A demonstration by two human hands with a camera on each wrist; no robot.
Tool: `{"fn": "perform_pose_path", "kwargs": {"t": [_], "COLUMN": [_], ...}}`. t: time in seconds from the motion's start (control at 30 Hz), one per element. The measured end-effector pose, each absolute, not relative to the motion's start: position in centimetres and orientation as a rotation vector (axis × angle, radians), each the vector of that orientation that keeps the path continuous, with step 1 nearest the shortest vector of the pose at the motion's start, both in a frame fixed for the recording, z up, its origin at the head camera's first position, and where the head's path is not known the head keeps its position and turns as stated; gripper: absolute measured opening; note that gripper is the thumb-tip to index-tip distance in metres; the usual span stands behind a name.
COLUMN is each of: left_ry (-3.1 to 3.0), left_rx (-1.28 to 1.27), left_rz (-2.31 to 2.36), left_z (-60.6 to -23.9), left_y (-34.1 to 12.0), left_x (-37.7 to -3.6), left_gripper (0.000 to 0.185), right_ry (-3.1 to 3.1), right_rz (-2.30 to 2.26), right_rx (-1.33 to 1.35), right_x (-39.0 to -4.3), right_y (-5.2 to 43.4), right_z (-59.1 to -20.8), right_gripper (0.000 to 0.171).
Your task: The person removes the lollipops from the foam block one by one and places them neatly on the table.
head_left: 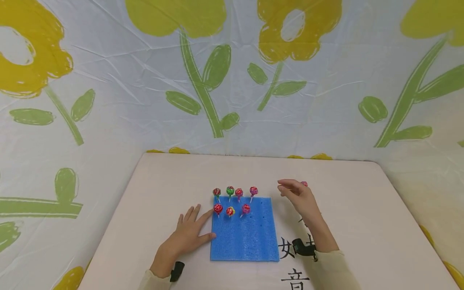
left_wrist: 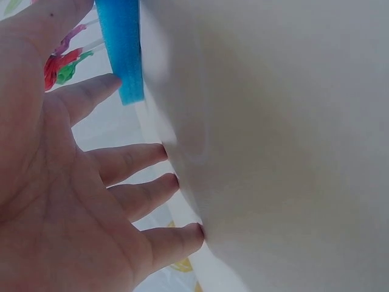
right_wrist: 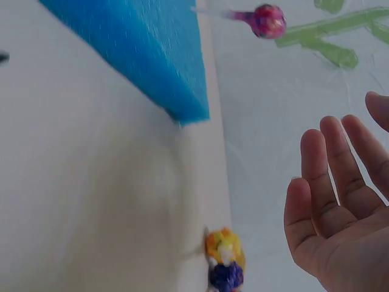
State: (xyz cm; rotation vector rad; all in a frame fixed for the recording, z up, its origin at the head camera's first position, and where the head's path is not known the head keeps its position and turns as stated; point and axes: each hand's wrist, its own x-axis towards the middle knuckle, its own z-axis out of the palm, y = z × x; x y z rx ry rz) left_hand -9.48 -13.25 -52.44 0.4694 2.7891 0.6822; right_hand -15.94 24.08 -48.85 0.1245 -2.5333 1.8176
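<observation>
A blue foam board lies on the table with several wrapped lollipops standing upright in two rows at its back left. My left hand is spread flat at the board's left side, thumb and index finger touching its edge. In the left wrist view, that index fingertip meets the side of the foam. Above the table, to the right of the board, hovers my right hand, its fingers loosely bent and nothing between them. A pink lollipop stands at the board's near corner in the right wrist view, apart from the fingers.
Beyond the right hand, partly hidden by it, a pink lollipop shows. The right wrist view has yellow and purple wrapped candies on the table. Black printed characters mark the tabletop; a flowered cloth hangs around it.
</observation>
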Motion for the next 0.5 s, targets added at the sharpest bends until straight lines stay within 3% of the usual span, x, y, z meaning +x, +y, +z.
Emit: {"fn": "perform_pose_path", "kwargs": {"t": [0.5], "left_ry": [2.789], "left_rx": [0.482], "left_rz": [0.678], "left_z": [-52.7], "left_y": [-13.4], "left_x": [-9.7], "left_gripper": [0.075], "right_ry": [-2.378], "right_rz": [2.129], "right_rx": [0.225], "right_x": [-17.8], "right_y": [20.3], "right_z": [-49.5], "right_gripper": [0.037]}}
